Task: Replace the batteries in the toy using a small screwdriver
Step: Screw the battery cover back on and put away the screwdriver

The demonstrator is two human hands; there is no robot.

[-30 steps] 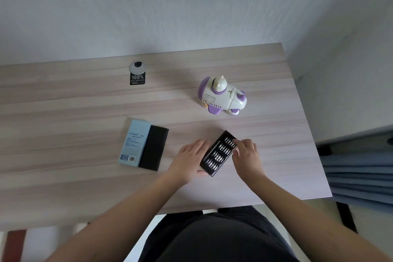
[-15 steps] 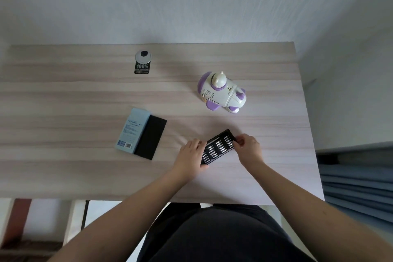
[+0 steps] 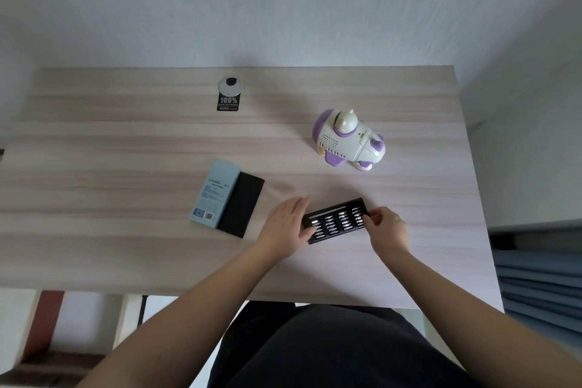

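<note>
Black bit tray (image 3: 337, 220) lies flat on the wooden table (image 3: 126, 249), near its front edge, rows of silver bits showing. Left hand (image 3: 288, 224) grips the tray's left end, thumb on top. Right hand (image 3: 385, 229) pinches at the bits on the right end. White-and-purple toy (image 3: 349, 140) stands well behind, untouched.

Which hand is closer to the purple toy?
Right. The right hand lies almost straight below the toy, at the bit tray's right end; the left hand sits further left.
</note>
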